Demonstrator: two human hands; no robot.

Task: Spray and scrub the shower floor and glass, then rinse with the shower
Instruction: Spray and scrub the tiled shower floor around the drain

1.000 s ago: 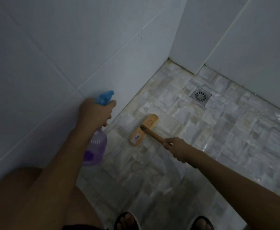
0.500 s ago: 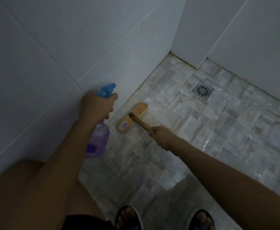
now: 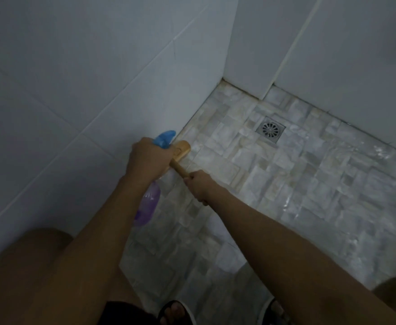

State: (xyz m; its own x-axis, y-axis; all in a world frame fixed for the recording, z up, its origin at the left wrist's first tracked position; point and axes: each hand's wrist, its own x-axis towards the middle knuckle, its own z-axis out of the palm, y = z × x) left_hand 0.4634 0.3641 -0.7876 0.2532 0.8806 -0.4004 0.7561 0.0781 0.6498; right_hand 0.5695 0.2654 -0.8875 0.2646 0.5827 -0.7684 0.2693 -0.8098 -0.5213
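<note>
My left hand [image 3: 149, 159] grips a spray bottle [image 3: 148, 205] with a purple body and a blue trigger head, held upright close to the left wall. My right hand [image 3: 200, 186] is closed around the wooden handle of a scrub brush [image 3: 182, 150]. The brush head lies on the stone-tiled shower floor [image 3: 274, 184], right against the foot of the left wall, and my left hand hides part of it. The wet floor shines at the right.
A square metal drain [image 3: 270, 129] sits in the floor near the far corner. White tiled walls [image 3: 86, 78] close in at the left and back. My knee fills the lower left, and my sandalled feet [image 3: 176, 313] stand at the bottom edge.
My right hand has pushed the brush leftward across the floor until its head reached the foot of the left wall. The spray bottle stays in my left hand near the wall.
</note>
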